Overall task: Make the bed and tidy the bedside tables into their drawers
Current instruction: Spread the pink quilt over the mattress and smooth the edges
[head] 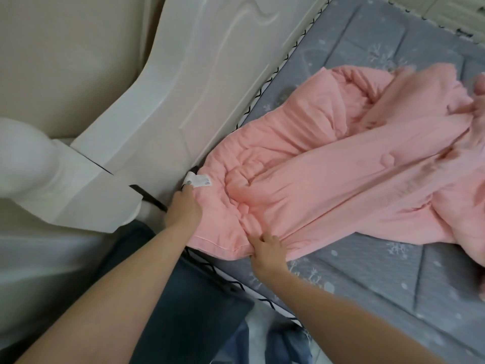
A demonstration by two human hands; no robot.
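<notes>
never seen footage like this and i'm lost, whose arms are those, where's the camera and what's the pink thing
There is no machine here. A person wears one wide-angle camera on the head, looking forward and down, so the two bare arms coming in from the bottom are that person's own.

The pink thing is a quilt, lying bunched and twisted on a grey mattress printed with pale snowflakes. The white carved panel at upper left is the headboard.

Both hands hold the quilt's near end. The left hand grips the corner beside a small white label; the right hand pinches a gathered fold along the edge.

The picture is somewhat blurred, probably from movement. No bedside table can be made out clearly.
</notes>
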